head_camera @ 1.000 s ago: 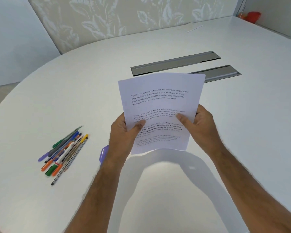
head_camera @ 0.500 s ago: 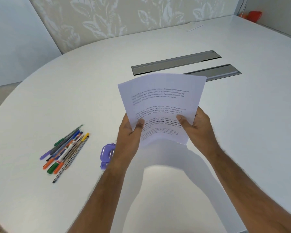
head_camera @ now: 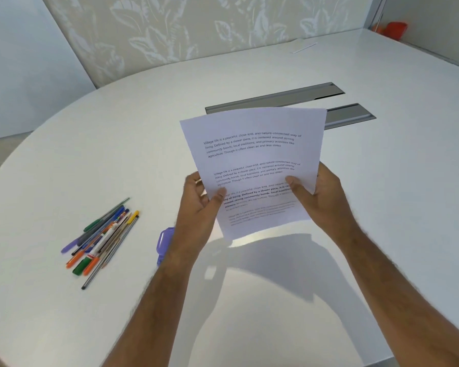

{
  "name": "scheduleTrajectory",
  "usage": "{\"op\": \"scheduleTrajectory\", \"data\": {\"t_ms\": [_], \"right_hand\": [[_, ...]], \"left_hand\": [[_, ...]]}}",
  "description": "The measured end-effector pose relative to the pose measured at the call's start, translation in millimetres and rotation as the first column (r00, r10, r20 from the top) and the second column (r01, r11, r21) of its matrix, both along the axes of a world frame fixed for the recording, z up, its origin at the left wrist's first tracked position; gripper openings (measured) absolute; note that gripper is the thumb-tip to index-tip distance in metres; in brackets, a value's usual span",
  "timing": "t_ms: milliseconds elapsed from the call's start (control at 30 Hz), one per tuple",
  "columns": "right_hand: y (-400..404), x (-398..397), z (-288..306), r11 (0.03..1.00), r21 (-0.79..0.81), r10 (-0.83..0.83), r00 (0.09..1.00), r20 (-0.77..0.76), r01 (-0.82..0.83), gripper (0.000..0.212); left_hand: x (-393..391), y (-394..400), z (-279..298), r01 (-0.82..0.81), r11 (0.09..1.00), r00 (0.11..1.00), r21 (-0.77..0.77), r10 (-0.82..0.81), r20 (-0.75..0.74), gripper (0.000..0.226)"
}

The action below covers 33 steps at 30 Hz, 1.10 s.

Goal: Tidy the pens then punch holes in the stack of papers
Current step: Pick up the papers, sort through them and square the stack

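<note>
Bright, even daylight fills the scene; the white table [head_camera: 117,154] shows soft glare, strongest just below the held papers [head_camera: 252,165], which cast a broad grey shadow toward the viewer. Wide-angle distortion curves the table edge, and the forearms are slightly blurred.

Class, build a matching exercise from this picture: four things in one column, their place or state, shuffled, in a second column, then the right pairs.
Things
1. stack of papers
2. pens
3. hole punch
4. red object

Places or states
A. far corner of the table
B. partly hidden behind the left wrist
C. gripped by left hand and right hand
D. bundled together on the table

Pairs: 1-C, 2-D, 3-B, 4-A
</note>
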State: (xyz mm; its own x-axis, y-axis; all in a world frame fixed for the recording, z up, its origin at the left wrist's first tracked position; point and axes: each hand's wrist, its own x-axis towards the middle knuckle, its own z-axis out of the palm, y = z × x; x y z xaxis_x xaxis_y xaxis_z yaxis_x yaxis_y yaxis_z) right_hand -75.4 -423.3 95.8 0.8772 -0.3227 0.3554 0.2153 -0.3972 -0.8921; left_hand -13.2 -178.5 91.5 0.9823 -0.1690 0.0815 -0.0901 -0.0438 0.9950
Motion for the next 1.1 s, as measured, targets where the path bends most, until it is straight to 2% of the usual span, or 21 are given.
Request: {"op": "scheduleTrajectory", "data": {"t_ms": [100, 200, 300, 367, 433, 567, 600, 700, 767, 833, 867, 933, 1000, 1100], "right_hand": [[-7, -3, 21, 0.992, -0.124, 0.016, 1.000, -0.025, -0.018, 0.027], [-14, -5, 35, 0.950, -0.308, 0.028, 0.997, -0.078, -0.051, 0.018], [-17, -8, 49, 0.866, -0.486, 0.065, 0.990, -0.126, -0.118, 0.011], [-15, -11, 57, 0.817, -0.554, 0.076, 0.983, -0.165, -0.156, 0.012], [-13, -14, 63, 0.798, -0.573, 0.088, 0.977, -0.193, -0.185, 0.015], [-9, -16, 70, 0.788, -0.566, 0.136, 0.965, -0.224, -0.242, 0.019], [-9, -17, 70, 0.789, -0.563, 0.142, 0.965, -0.221, -0.245, 0.018], [-15, -18, 64, 0.812, -0.567, 0.091, 0.989, -0.113, -0.140, 0.023], [-24, -17, 56, 0.865, -0.501, 0.011, 0.999, -0.040, -0.029, 0.051], [-36, -14, 47, 0.941, -0.336, -0.048, 0.999, -0.009, 0.042, 0.077], [-43, -13, 42, 0.972, -0.229, -0.057, 0.998, -0.006, 0.054, 0.083], [-55, -12, 32, 0.999, -0.008, -0.039, 0.999, -0.016, 0.039, 0.085], [-64, -11, 21, 0.981, 0.192, 0.010, 0.999, -0.038, -0.002, 0.077], [-67, -9, 1, 0.928, 0.358, 0.128, 0.991, -0.048, -0.103, 0.064]], "left_hand": [[1, 4, 15, -0.125, 0.991, 0.986, 0.045, 0.119, 0.117, 0.058], [0, 12, 34, -0.309, 0.937, 0.905, 0.160, 0.238, 0.354, 0.083], [-3, 20, 57, -0.381, 0.879, 0.807, 0.287, 0.165, 0.567, 0.096], [-8, 22, 70, -0.368, 0.845, 0.775, 0.388, 0.047, 0.630, 0.097], [-11, 23, 78, -0.301, 0.821, 0.787, 0.484, -0.072, 0.612, 0.081], [-10, 24, 78, -0.098, 0.846, 0.874, 0.524, -0.179, 0.453, 0.022], [-11, 24, 75, -0.048, 0.860, 0.886, 0.507, -0.198, 0.420, 0.016], [-12, 24, 67, 0.011, 0.889, 0.904, 0.458, -0.205, 0.375, 0.030], [-13, 26, 62, 0.038, 0.910, 0.927, 0.414, -0.187, 0.326, 0.028], [-14, 29, 57, 0.052, 0.934, 0.947, 0.353, -0.158, 0.280, 0.021], [-15, 31, 55, 0.046, 0.943, 0.956, 0.329, -0.137, 0.260, 0.017], [-14, 34, 50, 0.021, 0.958, 0.973, 0.286, -0.086, 0.216, 0.012], [-13, 37, 42, -0.002, 0.973, 0.985, 0.232, -0.039, 0.171, 0.012], [-11, 36, 32, -0.006, 0.992, 0.994, 0.125, -0.007, 0.107, 0.018]]}}
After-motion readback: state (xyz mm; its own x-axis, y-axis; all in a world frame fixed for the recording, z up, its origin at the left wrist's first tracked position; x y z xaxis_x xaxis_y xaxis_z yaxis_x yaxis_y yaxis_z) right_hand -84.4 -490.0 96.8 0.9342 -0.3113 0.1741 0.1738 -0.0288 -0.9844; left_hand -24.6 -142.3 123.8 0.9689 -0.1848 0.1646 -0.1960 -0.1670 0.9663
